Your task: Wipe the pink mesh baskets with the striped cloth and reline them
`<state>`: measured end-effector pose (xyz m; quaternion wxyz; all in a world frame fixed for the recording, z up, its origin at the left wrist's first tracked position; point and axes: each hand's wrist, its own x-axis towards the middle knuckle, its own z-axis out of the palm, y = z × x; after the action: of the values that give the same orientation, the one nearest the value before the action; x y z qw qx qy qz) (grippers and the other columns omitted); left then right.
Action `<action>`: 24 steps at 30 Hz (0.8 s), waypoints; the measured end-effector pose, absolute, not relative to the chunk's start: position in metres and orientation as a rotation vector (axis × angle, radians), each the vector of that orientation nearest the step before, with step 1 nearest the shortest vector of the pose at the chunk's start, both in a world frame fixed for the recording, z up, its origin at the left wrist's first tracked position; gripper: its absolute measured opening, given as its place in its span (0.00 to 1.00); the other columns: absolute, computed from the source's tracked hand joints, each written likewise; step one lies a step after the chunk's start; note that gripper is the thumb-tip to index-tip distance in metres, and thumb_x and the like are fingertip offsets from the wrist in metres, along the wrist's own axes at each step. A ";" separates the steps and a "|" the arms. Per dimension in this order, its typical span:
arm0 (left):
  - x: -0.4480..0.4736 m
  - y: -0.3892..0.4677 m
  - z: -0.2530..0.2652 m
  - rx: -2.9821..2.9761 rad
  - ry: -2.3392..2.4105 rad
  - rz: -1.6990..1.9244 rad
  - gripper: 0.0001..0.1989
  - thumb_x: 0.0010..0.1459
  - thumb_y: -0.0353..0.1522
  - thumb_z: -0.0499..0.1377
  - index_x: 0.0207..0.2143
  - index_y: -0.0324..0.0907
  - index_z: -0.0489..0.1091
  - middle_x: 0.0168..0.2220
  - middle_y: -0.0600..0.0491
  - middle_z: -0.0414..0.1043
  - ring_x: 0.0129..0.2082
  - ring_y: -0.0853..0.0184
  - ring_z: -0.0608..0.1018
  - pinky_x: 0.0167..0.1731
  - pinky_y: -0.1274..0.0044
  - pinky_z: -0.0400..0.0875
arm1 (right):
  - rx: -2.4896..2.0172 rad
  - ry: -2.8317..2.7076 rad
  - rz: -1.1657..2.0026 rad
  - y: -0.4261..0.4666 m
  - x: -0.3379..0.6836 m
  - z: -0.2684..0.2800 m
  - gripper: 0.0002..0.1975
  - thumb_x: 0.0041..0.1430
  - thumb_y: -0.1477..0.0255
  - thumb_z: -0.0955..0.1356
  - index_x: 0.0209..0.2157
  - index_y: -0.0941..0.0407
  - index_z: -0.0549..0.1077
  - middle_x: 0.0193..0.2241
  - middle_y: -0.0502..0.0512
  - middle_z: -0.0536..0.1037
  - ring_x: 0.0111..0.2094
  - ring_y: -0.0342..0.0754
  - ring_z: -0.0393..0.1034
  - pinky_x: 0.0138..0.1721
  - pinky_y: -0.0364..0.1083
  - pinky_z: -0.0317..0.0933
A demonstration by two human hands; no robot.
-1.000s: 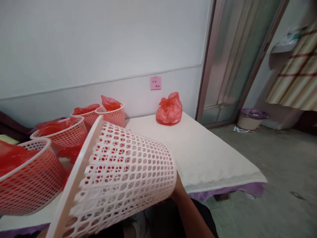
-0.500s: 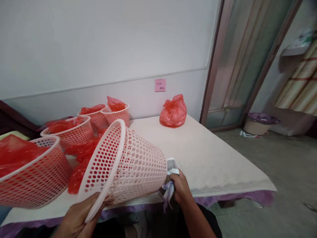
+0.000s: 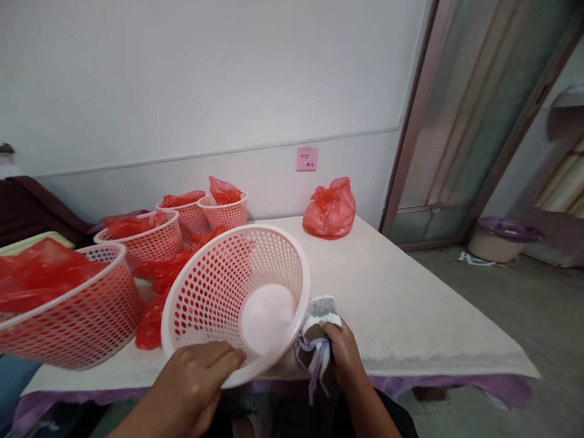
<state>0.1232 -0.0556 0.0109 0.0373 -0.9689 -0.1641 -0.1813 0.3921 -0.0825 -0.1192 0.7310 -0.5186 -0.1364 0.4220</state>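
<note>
In the head view, my left hand (image 3: 196, 380) grips the near rim of a pale pink perforated plastic basket (image 3: 298, 255). The basket tilts toward me, showing a bare round bottom and nothing inside. My right hand (image 3: 344, 353) is closed around a bundle of grey and white cloth (image 3: 322, 310) with a purple tie hanging from it. That bundle is just right of the basket, over the table's front edge; its exact kind I cannot make out. Behind the basket on the left lies a loose red plastic bag (image 3: 150, 319), partly hidden.
Several pink baskets holding red bags, such as the nearest one (image 3: 91, 322), stand on the left. A knotted red bag (image 3: 331, 210) sits at the back of the white-covered table (image 3: 410, 304), below a pink note (image 3: 307, 159). A lined bin (image 3: 499, 240) stands on the floor at right.
The basket has turned from lying sideways, mouth to the left, to facing me with its inside showing. My left hand has moved right with its rim. My right hand still holds the cloth bundle.
</note>
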 end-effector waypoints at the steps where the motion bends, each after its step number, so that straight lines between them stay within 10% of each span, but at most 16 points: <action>1: 0.126 -0.054 0.011 -2.945 -0.496 -0.578 0.26 0.49 0.17 0.46 0.48 0.42 0.65 0.37 0.50 0.77 0.34 0.64 0.78 0.32 0.74 0.72 | -1.151 -0.316 0.925 -0.082 0.392 -0.120 0.13 0.38 0.69 0.71 0.30 0.57 0.73 0.22 0.47 0.76 0.25 0.47 0.69 0.28 0.45 0.63; 12: 0.150 -0.052 -0.001 -2.726 -0.683 -0.826 0.20 0.59 0.23 0.54 0.54 0.37 0.62 0.44 0.45 0.70 0.44 0.59 0.69 0.49 0.62 0.60 | -1.171 -0.346 0.901 -0.077 0.394 -0.136 0.14 0.43 0.68 0.71 0.35 0.56 0.73 0.25 0.45 0.76 0.26 0.46 0.69 0.30 0.44 0.64; 24: 0.158 -0.030 0.003 -2.713 -0.690 -0.944 0.11 0.61 0.33 0.57 0.46 0.40 0.67 0.34 0.49 0.70 0.36 0.60 0.68 0.41 0.65 0.61 | -0.870 -0.300 0.770 -0.069 0.413 -0.109 0.20 0.40 0.70 0.75 0.38 0.55 0.73 0.28 0.46 0.79 0.28 0.44 0.73 0.31 0.43 0.67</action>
<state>0.1583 -0.0296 0.0032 0.0938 -0.9143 -0.2325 -0.3181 0.4133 -0.0688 -0.1093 0.8252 -0.4095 -0.1412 0.3625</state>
